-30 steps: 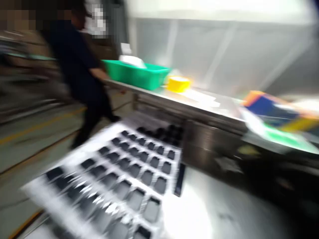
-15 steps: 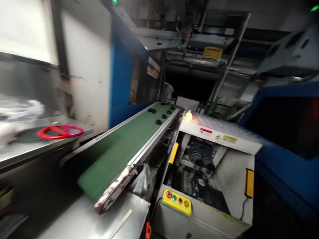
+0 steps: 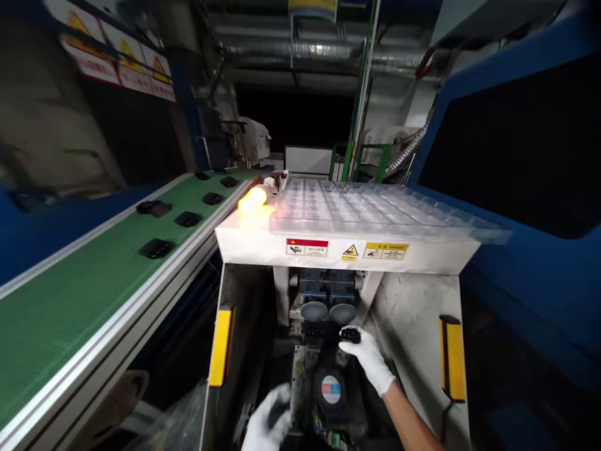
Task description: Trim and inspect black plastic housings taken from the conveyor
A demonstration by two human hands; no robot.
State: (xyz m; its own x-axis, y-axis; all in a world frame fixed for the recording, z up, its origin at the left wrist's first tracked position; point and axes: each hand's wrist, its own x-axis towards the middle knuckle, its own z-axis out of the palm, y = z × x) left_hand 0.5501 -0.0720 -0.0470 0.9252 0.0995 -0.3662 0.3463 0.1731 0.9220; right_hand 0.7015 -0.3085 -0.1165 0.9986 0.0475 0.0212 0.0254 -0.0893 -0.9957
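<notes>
**Both hands are in the machine (image 3: 413,313) now**

The view has swung from the belt (image 3: 70,300) to the machine's open front. The right hand (image 3: 370,358) pinches a black part (image 3: 350,335) under the tray (image 3: 375,210). The left hand (image 3: 268,425) is lower and blurry; I cannot tell its grip.

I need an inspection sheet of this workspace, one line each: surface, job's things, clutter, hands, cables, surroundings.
Surface: white machine top, carrying a clear plastic tray.
Job's things: small black part, in the open bay under the top.
Clutter: nothing seen.
Hands: right hand, white-gloved, pinches the small black part; left hand, white-gloved, lower in the bay, blurred, grip unclear.
Cables: ribbed hose behind the machine.
Surroundings: green conveyor belt at left with black pieces on it; orange lamp lit; yellow strips beside the bay.
</notes>
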